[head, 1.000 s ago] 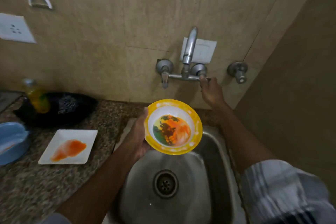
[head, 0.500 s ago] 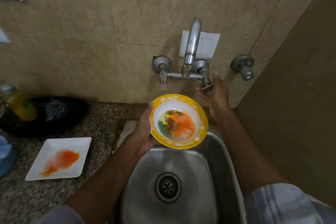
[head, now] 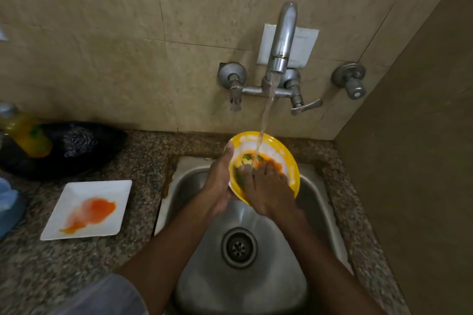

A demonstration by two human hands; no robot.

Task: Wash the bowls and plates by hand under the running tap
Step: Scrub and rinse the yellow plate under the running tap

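Observation:
A yellow-rimmed bowl [head: 286,153] with orange and green food smears is held over the steel sink [head: 317,202], under the tap [head: 282,41]. Water runs from the spout into the bowl. My left hand [head: 218,181] grips the bowl's left rim, thumb on the edge. My right hand [head: 268,186] lies inside the bowl with its fingers pressed flat on the smeared bottom. A white square plate [head: 76,197] with an orange stain rests on the counter to the left.
The tap's right lever [head: 307,106] points sideways; a separate valve [head: 352,82] sits on the wall to its right. A black pan [head: 64,148] holding a scrubber, a yellow bottle [head: 25,133] and a blue container [head: 10,204] stand on the granite counter [head: 76,263]. The drain [head: 239,247] is uncovered.
My right hand has left the tap lever and come down into the bowl. Water now runs from the spout. The bowl has sunk a little toward the sink.

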